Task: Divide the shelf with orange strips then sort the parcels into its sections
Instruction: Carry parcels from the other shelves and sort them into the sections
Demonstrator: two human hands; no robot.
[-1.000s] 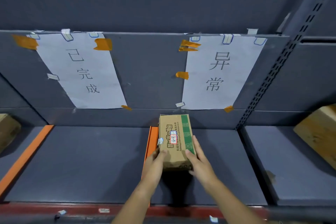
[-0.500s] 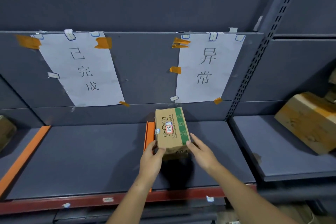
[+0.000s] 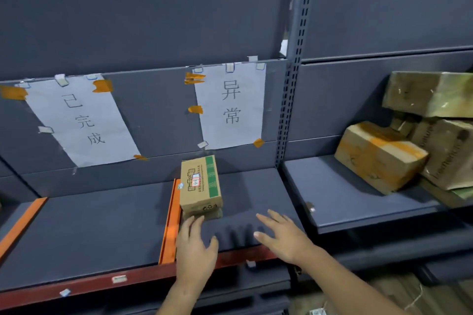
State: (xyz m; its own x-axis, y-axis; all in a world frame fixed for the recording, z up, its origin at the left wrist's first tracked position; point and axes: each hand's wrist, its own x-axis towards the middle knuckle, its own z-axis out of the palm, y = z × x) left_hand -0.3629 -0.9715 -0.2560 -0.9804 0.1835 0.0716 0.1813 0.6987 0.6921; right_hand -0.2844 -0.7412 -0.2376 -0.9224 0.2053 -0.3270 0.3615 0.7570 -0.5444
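A small cardboard parcel point(image 3: 200, 185) with a green stripe and a red-bordered label stands on the dark shelf point(image 3: 97, 230), just right of an orange divider strip point(image 3: 170, 225) and under the right paper sign point(image 3: 231, 105). A second orange strip point(image 3: 23, 222) lies at the shelf's left. My left hand point(image 3: 195, 248) hovers in front of the parcel with fingers spread, not touching it. My right hand point(image 3: 282, 234) is open above the shelf's front edge, to the right of the parcel.
A left paper sign point(image 3: 82, 120) hangs on the back panel. Several larger cardboard parcels point(image 3: 381, 155) are piled on the neighbouring shelf at the right, beyond a perforated upright point(image 3: 294, 79). The shelf has a red front rail point(image 3: 102, 281).
Both hands have let go of the parcel and drawn back toward me; the parcel now stands alone on the shelf. The view has shifted right and upward.
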